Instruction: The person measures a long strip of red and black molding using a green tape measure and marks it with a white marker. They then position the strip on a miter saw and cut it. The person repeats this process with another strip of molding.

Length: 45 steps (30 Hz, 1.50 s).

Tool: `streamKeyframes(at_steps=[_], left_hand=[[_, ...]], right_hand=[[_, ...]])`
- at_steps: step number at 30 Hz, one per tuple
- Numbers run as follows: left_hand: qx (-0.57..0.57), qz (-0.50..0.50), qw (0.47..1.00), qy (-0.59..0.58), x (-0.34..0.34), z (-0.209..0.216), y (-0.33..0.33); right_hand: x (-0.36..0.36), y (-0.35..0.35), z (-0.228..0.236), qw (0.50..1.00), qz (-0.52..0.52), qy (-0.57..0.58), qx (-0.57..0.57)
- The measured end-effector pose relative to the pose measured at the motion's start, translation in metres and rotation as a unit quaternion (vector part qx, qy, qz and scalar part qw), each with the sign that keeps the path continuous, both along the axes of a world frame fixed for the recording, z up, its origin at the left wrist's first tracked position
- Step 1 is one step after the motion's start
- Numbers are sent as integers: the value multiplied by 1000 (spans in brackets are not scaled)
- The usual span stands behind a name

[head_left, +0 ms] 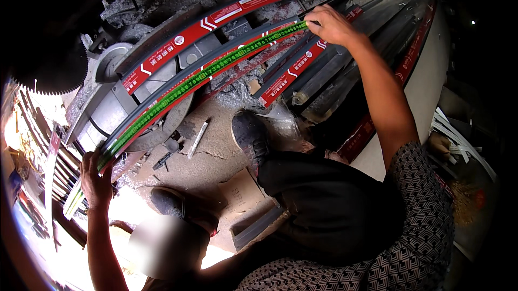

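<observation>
A green tape measure blade (186, 86) is stretched along a long dark-grey profile (216, 55) with red printed film. At the near left end, my left hand (96, 180) is closed around the blade and the profile; a paler length of tape (74, 200) shows beyond it. At the far right, my right hand (333, 25) pinches the other end of the blade against the profile, thumb and fingers together. Under the profile is the metal base of a cutting saw (110, 113). On the ground below lies a white marker pen (199, 139).
A toothed circular saw blade (54, 72) stands at the left. Another red-filmed profile (186, 40) lies behind the measured one. More profiles (345, 83) are stacked at the right. My shoe (250, 134) is beside plastic wrap (278, 118). Cardboard (243, 196) lies on the ground.
</observation>
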<state>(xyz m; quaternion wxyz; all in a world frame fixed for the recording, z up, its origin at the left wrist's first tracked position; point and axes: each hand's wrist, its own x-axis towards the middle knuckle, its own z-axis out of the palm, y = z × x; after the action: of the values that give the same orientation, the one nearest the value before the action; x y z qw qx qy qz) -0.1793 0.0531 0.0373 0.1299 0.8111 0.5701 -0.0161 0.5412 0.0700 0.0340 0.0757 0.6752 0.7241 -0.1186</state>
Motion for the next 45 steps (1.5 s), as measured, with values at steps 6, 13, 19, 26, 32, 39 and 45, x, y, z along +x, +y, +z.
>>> streamKeyframes(at_steps=[6, 13, 19, 26, 32, 39, 45], left_hand=[[-7, -3, 1000, 4, -3, 2, 0], [4, -2, 1000, -3, -5, -6, -1], [3, -6, 1000, -6, -7, -6, 0], [0, -15, 1000, -14, -7, -3, -2], [12, 0, 1000, 12, -26, -2, -10], [46, -78, 996, 15, -30, 16, -14], [67, -166, 983, -27, -42, 19, -36]], right_hand=[[-11, -18, 12, 1000, -6, 15, -2], [-17, -49, 13, 998, -20, 60, -14], [-26, -69, 5, 996, -2, 86, -8], [-46, -81, 5, 983, -24, 181, -24], [-72, -85, 8, 980, -10, 195, -26], [-100, -92, 15, 975, 0, 218, -35], [-119, -103, 14, 977, 26, 208, -47]])
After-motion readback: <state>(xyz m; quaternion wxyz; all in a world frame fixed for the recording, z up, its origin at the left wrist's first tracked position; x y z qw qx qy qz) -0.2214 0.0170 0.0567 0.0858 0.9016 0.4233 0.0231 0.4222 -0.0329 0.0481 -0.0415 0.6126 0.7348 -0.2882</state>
